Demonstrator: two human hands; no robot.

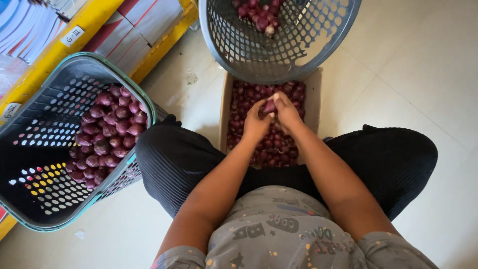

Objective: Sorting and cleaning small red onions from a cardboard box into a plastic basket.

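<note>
We held one red onion (269, 105) between both hands at the centre of the view. Our left hand (256, 121) gripped it from the 9 o'clock side and our right hand (287, 110) pinched it from the 3 o'clock side, fingertips touching the bulb. The onion sat just above the open cardboard box (313, 99).

Containers counted: three.

1. The cardboard box stood on the floor (418, 74) between our knees. It held many small red onions (274, 144); we could not count them.
2. A grey perforated basket (279, 50) lay at 12 o'clock, overlapping the far edge of the box. It held a small cluster of red onions (256, 12) near its top edge.
3. A black perforated basket with a teal rim (50, 164) stood tilted at 9 o'clock, touching our left knee. It held a heap of peeled-looking, paler purple onions (109, 134) on its right side.

Labels counted: two. A small white rectangular tag (72, 36) sat on a yellow shelf rail (59, 50) at 10 o'clock. A second white tag (11, 110) sat lower on the same rail, near 9 o'clock. Striped flat packages (134, 25) in red, white and grey lay behind the rail at 11 o'clock.
</note>
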